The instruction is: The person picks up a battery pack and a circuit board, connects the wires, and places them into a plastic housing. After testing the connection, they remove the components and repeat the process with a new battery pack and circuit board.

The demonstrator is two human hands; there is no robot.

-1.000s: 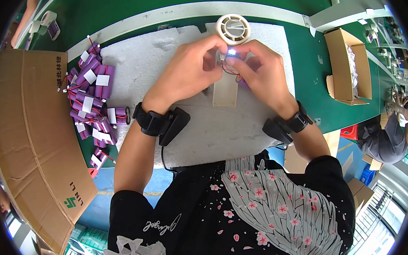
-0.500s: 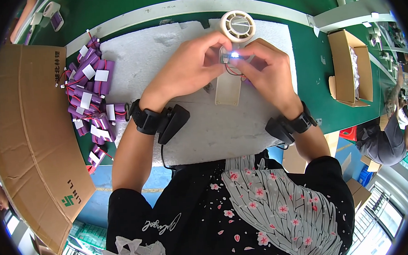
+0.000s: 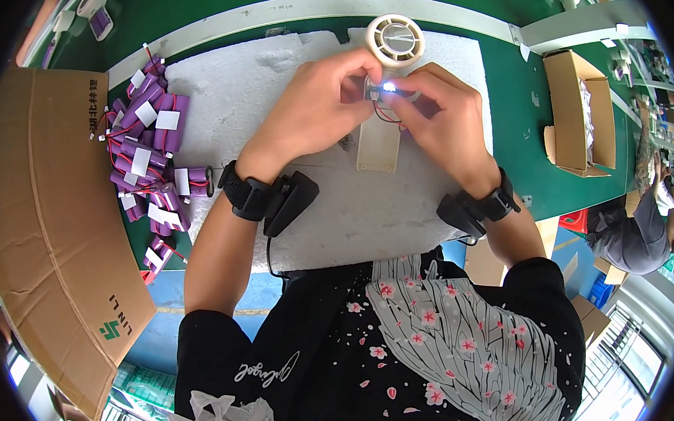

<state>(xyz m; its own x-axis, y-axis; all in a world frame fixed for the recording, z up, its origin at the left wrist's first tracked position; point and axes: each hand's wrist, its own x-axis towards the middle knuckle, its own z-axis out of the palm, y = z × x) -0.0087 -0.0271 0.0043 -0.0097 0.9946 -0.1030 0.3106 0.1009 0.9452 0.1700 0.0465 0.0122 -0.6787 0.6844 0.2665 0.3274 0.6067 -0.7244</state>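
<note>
A small circuit board [image 3: 376,91] with a bright bluish-white light glowing on it is pinched between my two hands. My left hand [image 3: 311,108] is closed, its thumb and forefinger on the board's left side. From the right, my right hand [image 3: 447,119] closes thumb and forefinger at the lit end. Thin red and dark wires [image 3: 384,116] loop below the board. Just beyond my fingers lies a small fan with a round cream grille [image 3: 395,42]. Its open cream handle shell [image 3: 377,154] extends beneath my hands. Fingers hide part of the board.
A whitish foam sheet [image 3: 277,233] covers the green bench. Several purple battery packs [image 3: 170,132] with wires are heaped at its left, beside a large cardboard box [image 3: 43,197]. An open carton [image 3: 559,112] stands to the right. Another person [image 3: 632,235] is at far right.
Both hands keep their pinch on the lit board, with only a slight shift of the fingers. The wires below it sit a little differently. The fan stays under my hands.
</note>
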